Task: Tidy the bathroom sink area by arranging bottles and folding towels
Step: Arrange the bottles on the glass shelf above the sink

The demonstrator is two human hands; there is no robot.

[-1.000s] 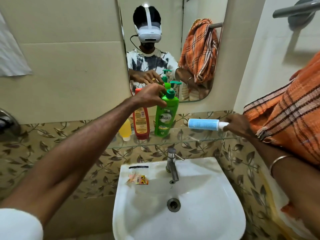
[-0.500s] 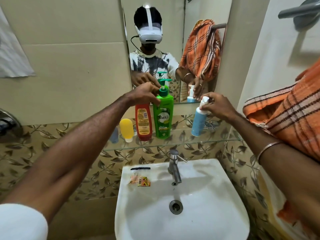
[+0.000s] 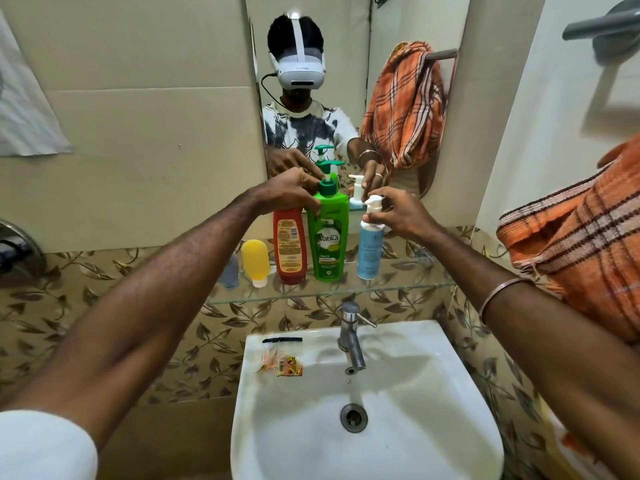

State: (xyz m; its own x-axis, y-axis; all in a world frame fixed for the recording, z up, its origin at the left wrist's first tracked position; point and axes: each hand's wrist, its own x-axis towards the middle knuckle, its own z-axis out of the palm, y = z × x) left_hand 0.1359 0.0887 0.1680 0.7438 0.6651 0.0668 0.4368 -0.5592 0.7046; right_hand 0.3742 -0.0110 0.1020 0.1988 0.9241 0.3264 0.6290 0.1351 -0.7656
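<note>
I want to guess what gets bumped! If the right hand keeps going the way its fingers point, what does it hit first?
The right hand points left, holding the blue bottle. Going on, it would probably meet the green shampoo bottle first, though depth is hard to judge.

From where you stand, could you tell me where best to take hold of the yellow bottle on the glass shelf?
Probably round its rounded upper body, coming from the front: the yellow bottle stands cap-down, with the red bottle close on its right and a grey item on its left.
</note>
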